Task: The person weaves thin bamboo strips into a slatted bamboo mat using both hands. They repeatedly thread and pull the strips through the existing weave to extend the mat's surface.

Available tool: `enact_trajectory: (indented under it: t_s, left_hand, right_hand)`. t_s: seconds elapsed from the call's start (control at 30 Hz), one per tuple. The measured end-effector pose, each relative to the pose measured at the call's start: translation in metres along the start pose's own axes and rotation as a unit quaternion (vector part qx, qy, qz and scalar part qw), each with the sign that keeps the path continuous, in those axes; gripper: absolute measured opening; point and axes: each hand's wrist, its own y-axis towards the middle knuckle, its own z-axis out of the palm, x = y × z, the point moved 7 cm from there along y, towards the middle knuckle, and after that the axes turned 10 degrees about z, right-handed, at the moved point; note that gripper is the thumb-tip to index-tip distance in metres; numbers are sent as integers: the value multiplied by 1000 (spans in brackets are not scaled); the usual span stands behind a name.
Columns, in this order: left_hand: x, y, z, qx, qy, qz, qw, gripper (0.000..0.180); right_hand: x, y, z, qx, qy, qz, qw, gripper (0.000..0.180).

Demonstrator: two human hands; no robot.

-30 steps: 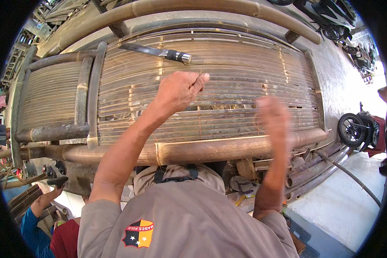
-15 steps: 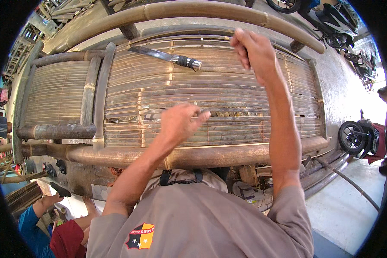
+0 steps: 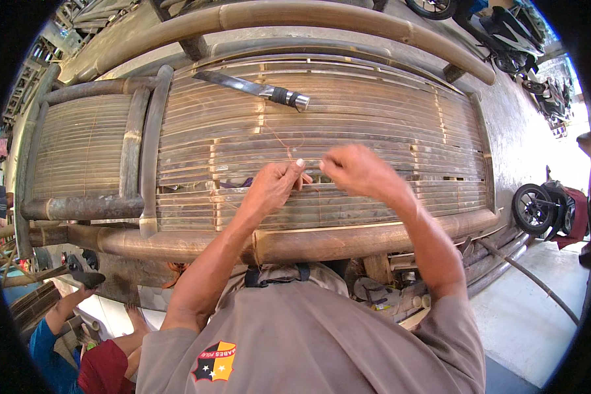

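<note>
Co-worker: a seated person in a blue sleeve and red garment, at lower left below the frame.
Side panel: a smaller slatted bamboo section bounded by thick poles, left of the main panel.
Knife: a long blade with a dark handle and metal cap, lying flat on the upper slats, well apart from both hands.
Slatted bamboo panel: the wide main surface of horizontal strips; 1 gap shows just left of the hands.
Left hand: fingers closed, pinching a thin string at the slats.
Right hand: just beside the left, fingers curled down onto the slats; what it grips cannot be told.
Front pole: a thick bamboo rail beneath both forearms.
Motorcycle: parked at far right on the floor.
</note>
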Motion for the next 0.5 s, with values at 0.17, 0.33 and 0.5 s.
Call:
enact_trajectory:
  t_s: [0.17,0.33,0.5]
  left_hand:
    - [6,-2,9,33,-135,-29,990,58]
    - [3,-9,7,68,8,-74,995,57]
    - [3,-7,4,152,299,-75,939,67]
  right_hand:
    - [-52,-17,68,91,175,161,967,35]
    - [-52,-8,91,164,357,202,897,30]
    - [-49,-7,98,201,409,247,855,33]
